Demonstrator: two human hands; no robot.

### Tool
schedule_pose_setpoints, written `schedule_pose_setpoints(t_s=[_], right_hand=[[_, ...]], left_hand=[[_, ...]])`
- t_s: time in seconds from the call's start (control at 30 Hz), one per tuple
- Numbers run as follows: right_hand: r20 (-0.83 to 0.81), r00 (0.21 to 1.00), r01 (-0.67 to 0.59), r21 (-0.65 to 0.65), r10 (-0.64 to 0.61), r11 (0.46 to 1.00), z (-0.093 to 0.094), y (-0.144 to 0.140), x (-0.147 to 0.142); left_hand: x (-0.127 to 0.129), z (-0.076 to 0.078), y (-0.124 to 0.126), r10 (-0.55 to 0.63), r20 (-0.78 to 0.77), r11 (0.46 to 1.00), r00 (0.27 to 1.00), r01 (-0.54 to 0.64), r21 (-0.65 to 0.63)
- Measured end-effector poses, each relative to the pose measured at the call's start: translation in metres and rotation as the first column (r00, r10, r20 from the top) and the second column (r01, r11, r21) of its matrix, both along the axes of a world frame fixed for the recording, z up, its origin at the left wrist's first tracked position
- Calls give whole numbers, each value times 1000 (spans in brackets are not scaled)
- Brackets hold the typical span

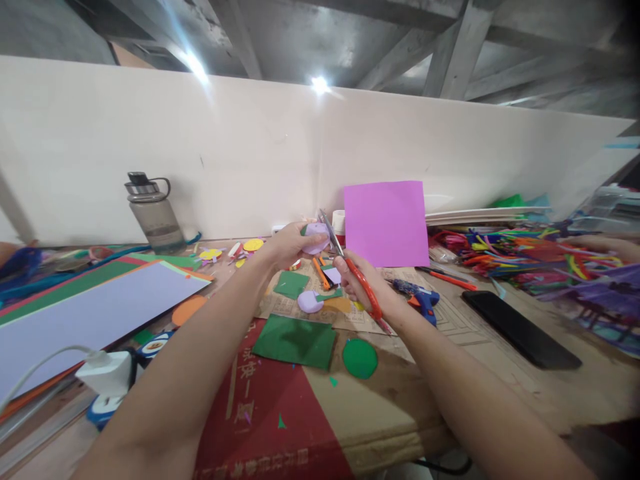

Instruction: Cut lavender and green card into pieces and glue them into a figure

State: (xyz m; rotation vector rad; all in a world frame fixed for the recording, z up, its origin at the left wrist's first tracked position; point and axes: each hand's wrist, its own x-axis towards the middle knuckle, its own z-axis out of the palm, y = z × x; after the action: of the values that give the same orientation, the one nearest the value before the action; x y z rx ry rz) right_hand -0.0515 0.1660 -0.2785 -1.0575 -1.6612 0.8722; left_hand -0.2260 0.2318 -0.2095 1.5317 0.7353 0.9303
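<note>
My left hand [293, 247] pinches a small lavender paper piece [317, 238] above the middle of the table, with a bit of green showing beside it. My right hand [361, 279] is wrapped round the red handles of a pair of scissors [369, 293]. The blades point up and away and lie close against the paper's right edge; whether they touch it I cannot tell. Below the hands lie a lavender cut piece [311, 302], a green square [291, 285], a larger green sheet [295, 341] and a green circle [360, 358].
A purple sheet [386, 223] leans upright at the back. At right are a blue glue gun [425, 300], a black phone [520, 330] and bundled pipe cleaners [500, 253]. Stacked coloured sheets [100, 313], a water bottle [156, 217] and a white plug [106, 372] stand left.
</note>
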Motion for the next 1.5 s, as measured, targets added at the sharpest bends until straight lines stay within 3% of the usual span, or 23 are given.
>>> schedule_pose_setpoints(t_s=[0.3, 0.57, 0.77, 1.0, 1.27, 1.5], right_hand=[[-15, 999, -34, -37, 33, 999, 7, -11, -4], [-2, 998, 69, 20, -69, 997, 3, -2, -3], [-52, 999, 15, -40, -17, 999, 1, -5, -3], [-43, 998, 37, -13, -37, 999, 1, -9, -6], [20, 999, 25, -16, -25, 1000, 3, -6, -3], [16, 1000, 19, -63, -18, 998, 2, -10, -4]], left_hand=[[-7, 0, 3, -28, 17, 999, 999, 29, -30], [6, -12, 12, 82, 238, 995, 968, -64, -80], [7, -13, 9, 38, 144, 999, 989, -34, -32], [2, -10, 7, 2, 97, 1000, 995, -2, 1], [-5, -2, 4, -58, 32, 998, 998, 59, -28], [-7, -5, 7, -48, 34, 998, 998, 50, -44]])
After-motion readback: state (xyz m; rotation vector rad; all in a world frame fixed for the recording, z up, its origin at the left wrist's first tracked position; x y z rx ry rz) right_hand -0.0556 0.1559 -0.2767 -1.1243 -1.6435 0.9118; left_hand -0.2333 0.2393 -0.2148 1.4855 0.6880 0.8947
